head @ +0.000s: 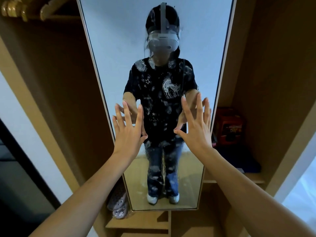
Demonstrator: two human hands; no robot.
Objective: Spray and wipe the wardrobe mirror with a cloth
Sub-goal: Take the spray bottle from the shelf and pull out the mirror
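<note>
The tall wardrobe mirror point(111, 31) stands straight ahead in a thin metal frame. Whitish smudges and spots cover its middle and lower glass. It reflects a person in a headset, black T-shirt and jeans. My left hand point(127, 132) is raised in front of the mirror's left side, fingers spread, holding nothing. My right hand point(196, 129) is raised in front of its right side, also spread and empty. Whether the fingertips touch the glass I cannot tell. No spray bottle or cloth is in view.
Open wooden wardrobe compartments flank the mirror. Wooden hangers point(15, 10) hang at the top left. A red box point(229, 127) and a dark folded item point(239, 161) sit on the right shelf. Patterned slippers point(118, 204) lie at the mirror's lower left.
</note>
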